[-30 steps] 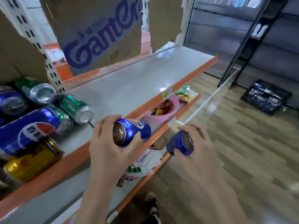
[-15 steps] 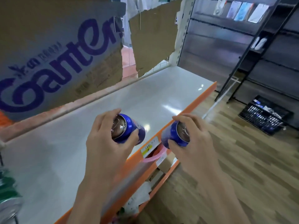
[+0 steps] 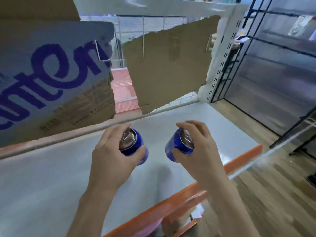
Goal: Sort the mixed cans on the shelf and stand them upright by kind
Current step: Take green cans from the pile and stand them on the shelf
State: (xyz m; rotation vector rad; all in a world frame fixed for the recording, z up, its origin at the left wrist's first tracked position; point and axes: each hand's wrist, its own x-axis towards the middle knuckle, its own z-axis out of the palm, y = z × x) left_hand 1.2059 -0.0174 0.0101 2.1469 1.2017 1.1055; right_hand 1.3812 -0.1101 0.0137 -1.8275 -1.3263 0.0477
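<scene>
1. Pale grey shelf (image 3: 51,177), smooth and glossy, orange front lip, wood-plank floor (image 3: 282,202) alongside.
2. Torn brown cardboard (image 3: 167,69) hangs on the wire back grid.
3. Left hand (image 3: 112,156) wraps one blue can (image 3: 135,151), tilted above the shelf.
4. Right hand (image 3: 196,151) clasps another blue can (image 3: 172,147), silver top showing.

Shop aisle with wood floor and dark racks

A wood-plank floor (image 3: 277,194) ran along the right, below black metal racks (image 3: 266,69) with grey panels. Torn cardboard (image 3: 167,69) and a printed box (image 3: 51,79) stood against a white wire grid (image 3: 153,19).
</scene>
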